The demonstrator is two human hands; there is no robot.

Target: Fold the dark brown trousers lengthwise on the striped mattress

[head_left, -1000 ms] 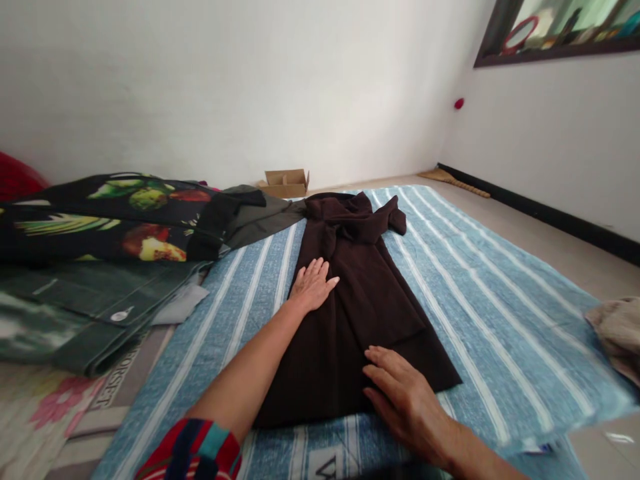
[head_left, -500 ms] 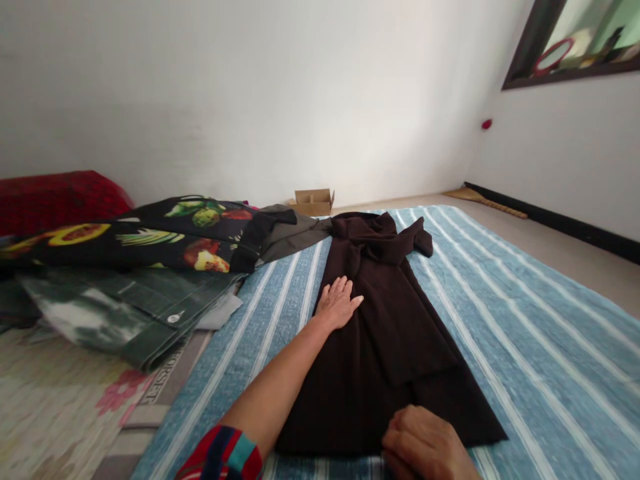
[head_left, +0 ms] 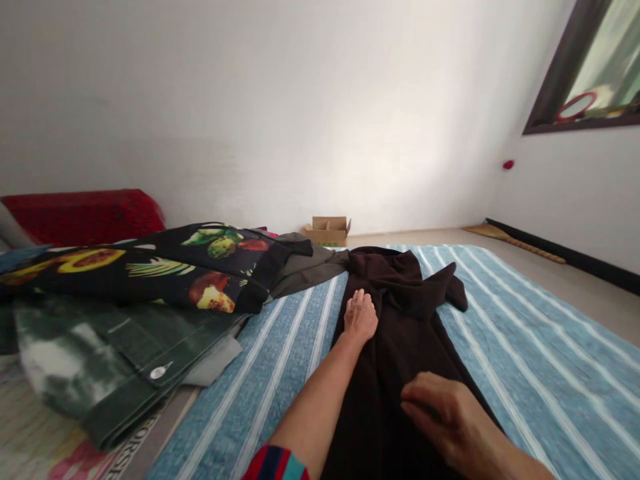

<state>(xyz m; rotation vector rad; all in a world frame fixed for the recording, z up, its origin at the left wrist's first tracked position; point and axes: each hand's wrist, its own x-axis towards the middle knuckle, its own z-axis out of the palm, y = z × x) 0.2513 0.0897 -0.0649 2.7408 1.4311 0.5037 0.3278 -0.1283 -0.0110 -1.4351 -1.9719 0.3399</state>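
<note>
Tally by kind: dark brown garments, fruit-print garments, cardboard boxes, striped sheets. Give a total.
Dark brown cloth garment: 1
Black garment with colourful fruit print: 1
Open brown cardboard box: 1
Blue cloth sheet with white stripes: 1
Total: 4

Fruit-print clothing (head_left: 165, 270) lay at nine o'clock, green clothing (head_left: 135, 357) at eight, and a red-rimmed mirror (head_left: 577, 106) stood by a window (head_left: 607, 63) at two.

"ORSE" lettering (head_left: 131, 448) on grey border (head_left: 167, 423)
</note>
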